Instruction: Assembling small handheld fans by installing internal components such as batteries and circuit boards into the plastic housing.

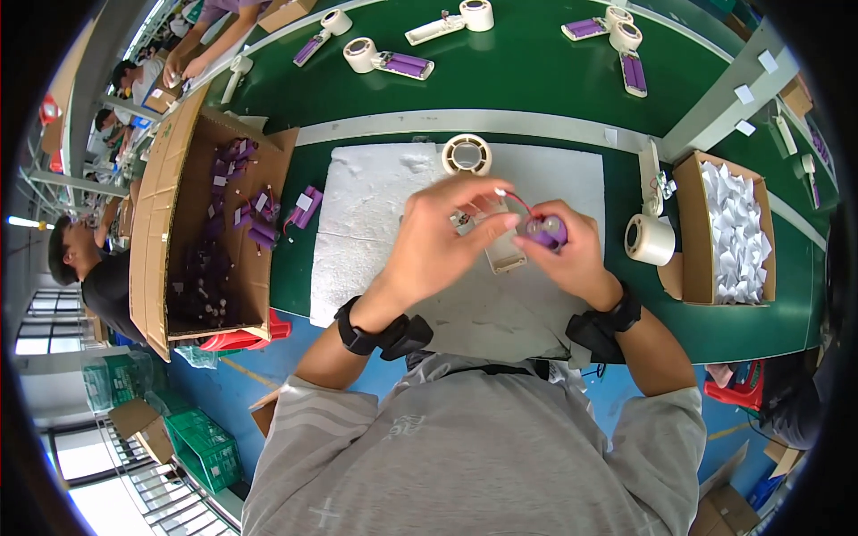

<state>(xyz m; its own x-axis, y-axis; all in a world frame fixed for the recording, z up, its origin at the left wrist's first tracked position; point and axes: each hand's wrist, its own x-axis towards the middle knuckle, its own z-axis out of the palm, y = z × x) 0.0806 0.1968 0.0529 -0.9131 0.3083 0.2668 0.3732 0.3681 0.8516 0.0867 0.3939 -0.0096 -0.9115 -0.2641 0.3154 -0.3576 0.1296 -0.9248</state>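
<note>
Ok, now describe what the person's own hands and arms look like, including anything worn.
The left hand and right hand are ungloved. Black straps circle both wrists, the left strap and right strap, each with a dark, blocky module. Short grey sleeves leave the forearms uncovered.

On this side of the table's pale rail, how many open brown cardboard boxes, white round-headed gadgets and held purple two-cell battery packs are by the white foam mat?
Open brown cardboard boxes: 2
White round-headed gadgets: 2
Held purple two-cell battery pack: 1
Total: 5
</note>
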